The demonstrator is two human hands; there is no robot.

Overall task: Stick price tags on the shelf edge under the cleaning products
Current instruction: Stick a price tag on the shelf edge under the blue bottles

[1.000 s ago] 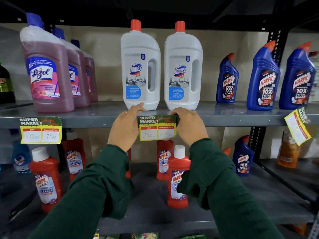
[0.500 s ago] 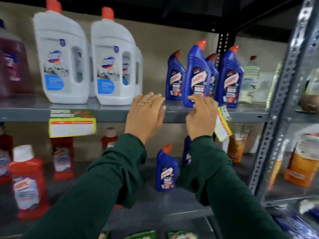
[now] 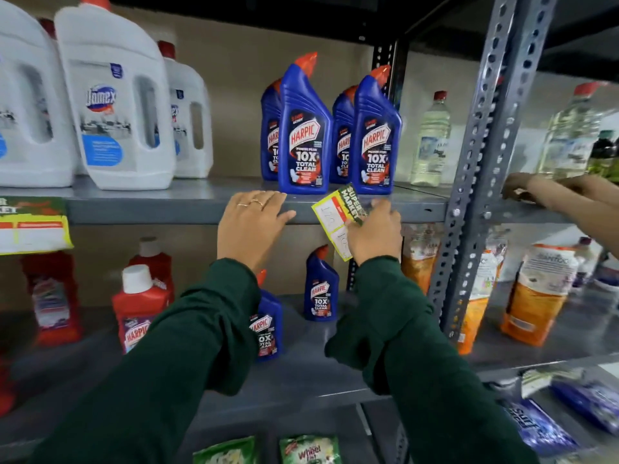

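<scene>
Between right hand [image 3: 371, 234] fingers, tilted price tag [image 3: 336, 212]

One head-worn camera looks forward and slightly down from close range, facing the shelf edge [image 3: 187, 211] square on. The right hand [image 3: 373, 236] and its grip sit near centre frame; Harpic bottles [image 3: 303, 128] stand just above it.

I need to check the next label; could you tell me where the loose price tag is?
Right hand pinches the price tag, tilted, against the shelf edge below the blue Harpic bottles.
</scene>
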